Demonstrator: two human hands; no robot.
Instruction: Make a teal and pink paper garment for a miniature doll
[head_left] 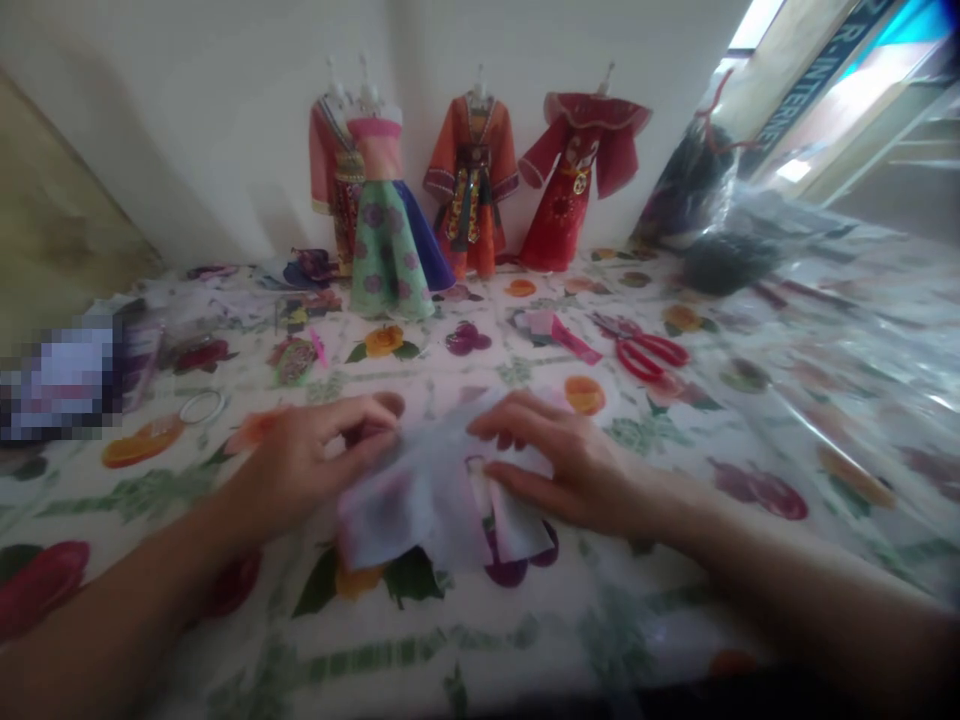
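Observation:
A small pale, whitish-pink piece of fabric (427, 505) lies on the fruit-patterned tablecloth (360, 650), between both hands. My left hand (315, 455) pinches its upper left edge, thumb and fingers pressed together. At the fabric's right side, my right hand (559, 450) has its fingers bent and its thumb apart from them, the fingertips at the cloth's upper right part. Through a narrow gap near the right thumb, the printed tablecloth shows. The picture is somewhat blurred, so finer detail of the fabric is not visible.
Several doll dresses on stands, one green and pink (390, 240), one orange (472, 190), one red (577, 185), line the wall. Red-handled scissors (649, 352) and a pink strip (576, 340) lie beyond my right hand. A clear ring (202, 407) is at left, dark plastic bags (694, 185) at back right.

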